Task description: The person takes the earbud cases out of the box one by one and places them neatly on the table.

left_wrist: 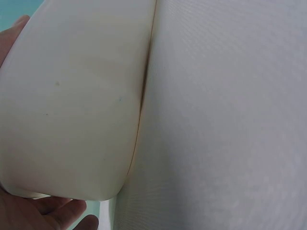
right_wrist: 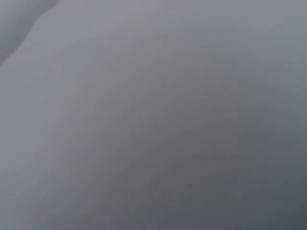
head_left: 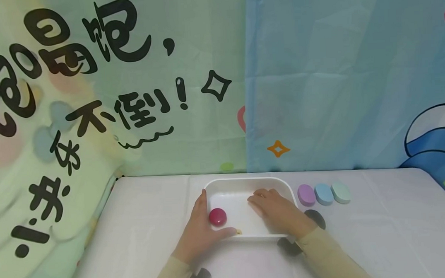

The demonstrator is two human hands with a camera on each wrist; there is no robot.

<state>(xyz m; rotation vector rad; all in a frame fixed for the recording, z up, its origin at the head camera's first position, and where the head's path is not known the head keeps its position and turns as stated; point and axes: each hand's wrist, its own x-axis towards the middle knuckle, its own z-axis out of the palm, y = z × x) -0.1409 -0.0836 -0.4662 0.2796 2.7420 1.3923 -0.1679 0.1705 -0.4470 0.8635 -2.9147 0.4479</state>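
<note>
A white rectangular tray [head_left: 247, 183] lies on the table, with a round crimson piece [head_left: 217, 217] inside it near the left wall. My left hand [head_left: 202, 229] holds the tray's front left corner, thumb along the front rim and fingers against the left side. In the left wrist view the pale outer wall of the tray [left_wrist: 76, 105] fills much of the frame, with bent fingers [left_wrist: 67, 213] at its lower end. Over the right half of the tray, my right hand [head_left: 279, 211] reaches in with fingertips bent down; what lies under them is hidden. The right wrist view is a grey blur.
To the right of the tray, a purple disc [head_left: 306, 195], a blue disc [head_left: 323, 194] and a pale green disc [head_left: 341, 192] stand in a row on the white table [head_left: 144, 217]. A printed curtain [head_left: 192, 128] hangs along the table's back edge.
</note>
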